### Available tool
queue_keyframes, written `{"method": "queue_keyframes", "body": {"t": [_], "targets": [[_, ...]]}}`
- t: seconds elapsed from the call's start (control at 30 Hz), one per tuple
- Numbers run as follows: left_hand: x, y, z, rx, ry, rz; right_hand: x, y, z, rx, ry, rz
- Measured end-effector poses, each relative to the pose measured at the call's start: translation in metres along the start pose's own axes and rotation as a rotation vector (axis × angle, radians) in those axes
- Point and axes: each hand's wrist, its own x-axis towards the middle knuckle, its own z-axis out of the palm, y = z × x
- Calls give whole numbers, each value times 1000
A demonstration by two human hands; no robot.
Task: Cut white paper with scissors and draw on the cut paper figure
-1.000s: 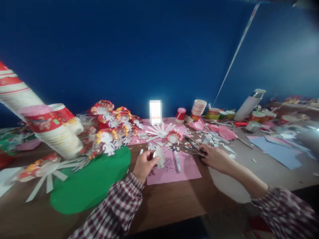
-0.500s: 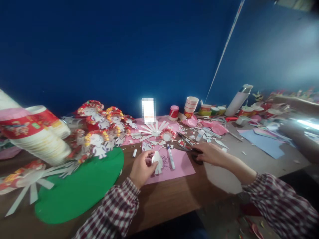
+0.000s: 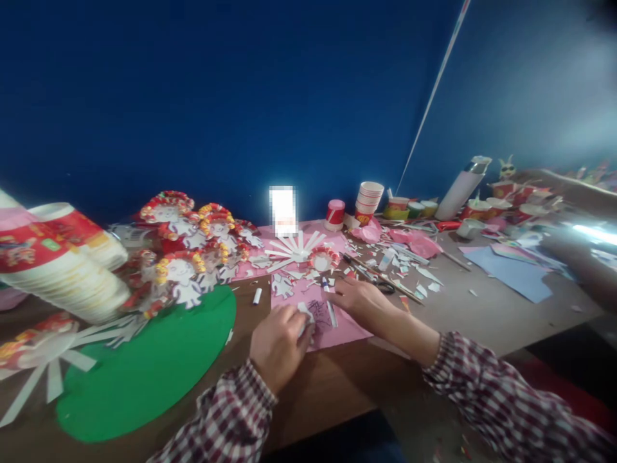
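Note:
My left hand (image 3: 278,341) is closed around a small white paper figure (image 3: 307,316), its fingers hiding most of the cutout. It rests at the left edge of a pink paper sheet (image 3: 349,326) that has dark scribbles on it. My right hand (image 3: 364,305) reaches leftward over the sheet, fingers stretched toward a white marker (image 3: 332,314). Its fingertips are at the marker's upper part; whether they press on it is hard to see. Behind the right hand lie the dark-handled scissors (image 3: 384,288). A marker cap (image 3: 257,296) lies left of the sheet.
Several paper figures with red-yellow curls (image 3: 180,273) stand at left, beside a green oval sheet (image 3: 159,373) and stacked paper cups (image 3: 62,270). White scraps (image 3: 405,260), more cups (image 3: 369,202) and a leaning bottle (image 3: 460,193) are toward the back right. Another person's arm (image 3: 583,251) is at right.
My right hand has left the scissors and moved left to the marker. My left hand has turned over more, covering more of the paper figure.

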Motion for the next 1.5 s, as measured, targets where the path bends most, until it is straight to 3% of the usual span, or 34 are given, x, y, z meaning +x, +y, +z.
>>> {"method": "queue_keyframes", "body": {"t": [0.3, 0.43, 0.6, 0.77, 0.87, 1.03, 1.33, 1.5], "targets": [[-9, 12, 6, 142, -153, 1, 9, 4, 8, -85, 43, -144], [-8, 13, 5, 156, -157, -15, 6, 9, 12, 4, 168, -126], [-1, 9, 4, 131, -188, 29, 8, 3, 10, 510, 410, 217], [4, 9, 3, 184, -198, 49, 27, -7, 12, 1125, 425, 415], [5, 8, 3, 180, -200, 64, 37, -10, 24, 1325, 372, 453], [1, 2, 10, 129, -153, 29, 37, -18, 40, 1385, 368, 492], [-3, -6, 14, 37, -145, 35, 35, -23, 37, 1254, 295, 525], [1, -11, 14, 6, -109, 44, 37, -22, 42, 1364, 292, 569]]}}
